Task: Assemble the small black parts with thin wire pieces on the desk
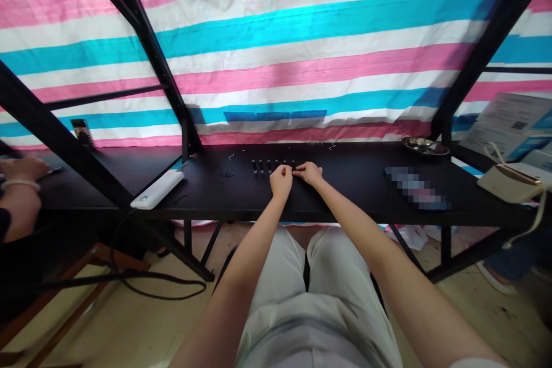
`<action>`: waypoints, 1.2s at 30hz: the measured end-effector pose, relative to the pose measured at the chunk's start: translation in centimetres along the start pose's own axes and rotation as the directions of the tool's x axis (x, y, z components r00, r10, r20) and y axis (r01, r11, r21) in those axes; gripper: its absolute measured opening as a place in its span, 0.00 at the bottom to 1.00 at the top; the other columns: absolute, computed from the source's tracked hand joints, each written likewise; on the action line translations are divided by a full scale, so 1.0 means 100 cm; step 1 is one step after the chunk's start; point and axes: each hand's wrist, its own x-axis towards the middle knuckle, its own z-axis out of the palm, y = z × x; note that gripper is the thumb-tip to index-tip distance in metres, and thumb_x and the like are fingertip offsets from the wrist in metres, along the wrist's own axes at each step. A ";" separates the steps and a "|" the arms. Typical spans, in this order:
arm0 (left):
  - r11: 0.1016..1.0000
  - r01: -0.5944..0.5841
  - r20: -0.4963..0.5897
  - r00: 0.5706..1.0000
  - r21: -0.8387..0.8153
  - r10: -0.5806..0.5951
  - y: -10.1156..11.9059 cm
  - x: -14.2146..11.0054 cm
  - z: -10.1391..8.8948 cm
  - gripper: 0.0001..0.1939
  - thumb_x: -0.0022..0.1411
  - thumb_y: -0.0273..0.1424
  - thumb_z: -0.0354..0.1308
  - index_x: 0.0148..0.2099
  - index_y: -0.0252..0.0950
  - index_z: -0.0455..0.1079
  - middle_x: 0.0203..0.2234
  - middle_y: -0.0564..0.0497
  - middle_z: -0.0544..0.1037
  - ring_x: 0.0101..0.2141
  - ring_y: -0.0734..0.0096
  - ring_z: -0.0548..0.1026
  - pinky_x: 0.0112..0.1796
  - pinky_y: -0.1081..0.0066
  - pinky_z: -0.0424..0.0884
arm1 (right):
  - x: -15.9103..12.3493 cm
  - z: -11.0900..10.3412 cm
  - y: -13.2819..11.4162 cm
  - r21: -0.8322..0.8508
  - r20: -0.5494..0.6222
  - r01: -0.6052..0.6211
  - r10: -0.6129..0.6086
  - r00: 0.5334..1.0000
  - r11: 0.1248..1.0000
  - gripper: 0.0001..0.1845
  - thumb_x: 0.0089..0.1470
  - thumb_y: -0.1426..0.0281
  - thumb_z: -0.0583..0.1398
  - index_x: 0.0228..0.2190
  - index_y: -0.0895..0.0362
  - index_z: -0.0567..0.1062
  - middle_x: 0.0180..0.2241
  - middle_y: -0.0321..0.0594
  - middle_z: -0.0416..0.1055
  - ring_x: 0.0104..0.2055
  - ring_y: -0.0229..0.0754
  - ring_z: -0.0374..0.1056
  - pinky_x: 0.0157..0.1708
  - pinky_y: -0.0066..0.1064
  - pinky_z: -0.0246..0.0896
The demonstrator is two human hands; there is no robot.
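Note:
My left hand [281, 180] and my right hand [308, 172] rest close together in the middle of a black table [207, 184]. Their fingertips nearly meet at the right end of a row of several small dark upright pieces [271, 167]. The left hand's fingers are curled down at the row, and the right hand's fingers reach left towards them. The pieces are too small to name. Whether either hand holds one is hidden by the fingers.
A white power bank [157, 188] lies left of my hands, and a steel dish [425, 146] sits far right beside a blurred flat item [416, 187] and a beige pouch [509, 183]. A co-worker's hand [23, 169] is at far left. Black frame posts stand along the table.

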 end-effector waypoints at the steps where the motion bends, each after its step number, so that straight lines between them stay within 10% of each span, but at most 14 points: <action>1: 1.000 -0.017 0.010 1.000 -0.012 0.017 0.000 0.000 0.001 0.11 0.58 0.35 0.50 0.34 0.36 0.71 0.19 0.54 0.71 0.23 0.74 0.70 0.29 0.75 0.64 | -0.002 -0.001 0.003 -0.011 0.001 0.035 -0.035 0.999 0.999 0.14 0.49 0.58 0.60 0.36 0.49 0.78 0.38 0.37 0.73 0.42 0.43 0.66 0.42 0.35 0.52; 6: 0.993 -0.117 0.056 0.991 -0.035 0.119 -0.004 0.001 0.005 0.20 0.55 0.39 0.57 0.48 0.35 0.68 0.21 0.54 0.72 0.25 0.74 0.71 0.31 0.75 0.65 | -0.021 -0.007 0.020 -0.039 0.011 0.288 -0.288 0.958 0.957 0.11 0.52 0.63 0.58 0.36 0.53 0.77 0.33 0.37 0.70 0.34 0.38 0.65 0.35 0.28 0.55; 12: 0.992 -0.084 0.172 0.980 -0.097 0.100 -0.008 0.002 0.007 0.11 0.57 0.37 0.55 0.38 0.34 0.69 0.22 0.53 0.73 0.22 0.77 0.69 0.27 0.76 0.65 | -0.038 -0.008 0.022 -0.019 -0.047 0.391 -0.391 0.919 0.920 0.07 0.55 0.68 0.54 0.35 0.56 0.71 0.35 0.41 0.70 0.35 0.40 0.65 0.34 0.28 0.55; 21: 0.904 0.154 0.300 0.954 -0.400 -0.030 0.000 0.005 0.006 0.10 0.58 0.35 0.54 0.39 0.33 0.63 0.29 0.48 0.76 0.18 0.80 0.70 0.18 0.80 0.59 | -0.046 -0.018 0.018 0.312 -0.218 0.393 -0.337 0.916 0.865 0.11 0.59 0.65 0.45 0.40 0.55 0.62 0.29 0.37 0.69 0.30 0.38 0.66 0.35 0.28 0.58; 36: 0.880 0.222 0.356 0.932 -0.420 -0.065 0.009 0.002 0.003 0.16 0.57 0.40 0.56 0.40 0.32 0.62 0.32 0.45 0.77 0.18 0.80 0.71 0.15 0.81 0.53 | -0.050 -0.026 0.016 0.258 -0.345 0.240 -0.142 0.928 0.936 0.21 0.60 0.56 0.40 0.23 0.53 0.60 0.22 0.36 0.64 0.25 0.38 0.61 0.30 0.27 0.54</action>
